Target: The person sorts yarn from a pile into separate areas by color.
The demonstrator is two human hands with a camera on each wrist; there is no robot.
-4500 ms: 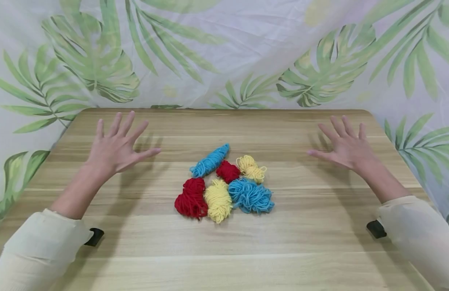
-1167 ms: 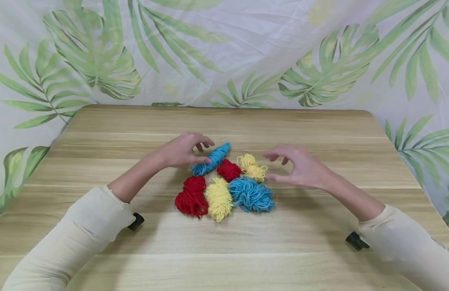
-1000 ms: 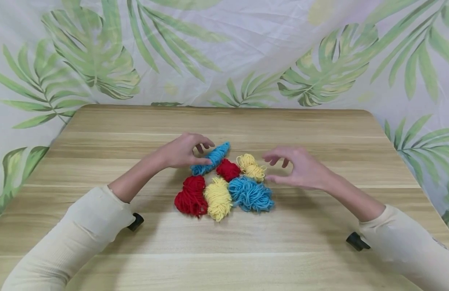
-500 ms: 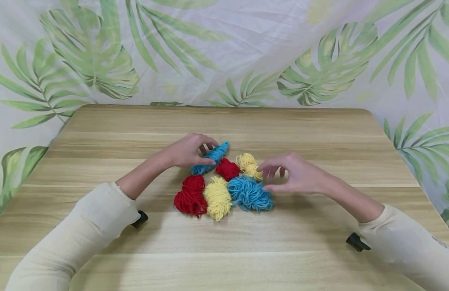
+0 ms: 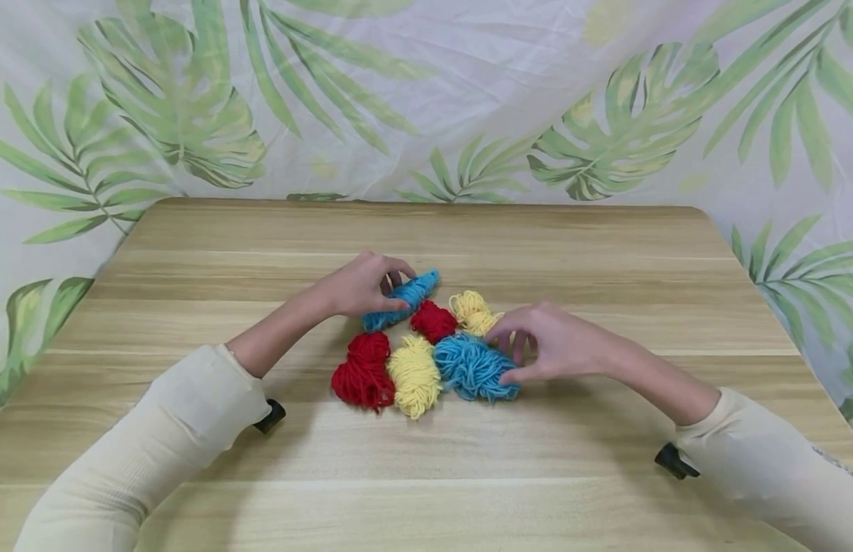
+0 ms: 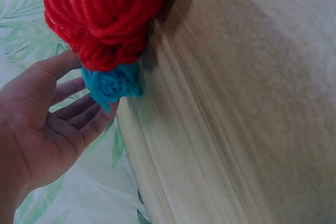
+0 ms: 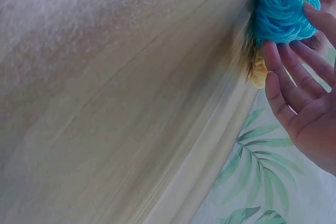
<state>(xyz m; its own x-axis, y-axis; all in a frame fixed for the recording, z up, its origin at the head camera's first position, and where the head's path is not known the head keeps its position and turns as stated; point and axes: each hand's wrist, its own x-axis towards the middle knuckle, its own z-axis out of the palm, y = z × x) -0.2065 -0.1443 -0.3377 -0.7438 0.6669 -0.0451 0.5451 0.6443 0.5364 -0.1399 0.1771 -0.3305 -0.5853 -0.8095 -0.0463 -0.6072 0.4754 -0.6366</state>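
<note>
In the head view my left hand (image 5: 363, 285) holds the long blue yarn skein (image 5: 421, 287) between thumb and fingers; in the left wrist view, my fingers lie along the blue yarn's far side. My right hand (image 5: 547, 343) stands around the right end of the bigger blue yarn skein (image 5: 471, 366), its thumb in front and fingers behind, touching lightly. In the right wrist view, these fingers (image 7: 298, 69) look loosely bent and spread. A small yellow skein (image 5: 471, 310) and a small red one (image 5: 433, 322) lie between my hands.
In front lie a larger red skein (image 5: 363, 373) and a larger yellow skein (image 5: 414, 376), close together. All the yarn rests on a wood-grain table (image 5: 426, 483). Behind its far edge hangs a leaf-printed cloth (image 5: 461, 92).
My hands came inward from wide apart with spread fingers. Lately the left has shifted slightly right onto the long blue skein, and the right has moved forward and left to the bigger blue one.
</note>
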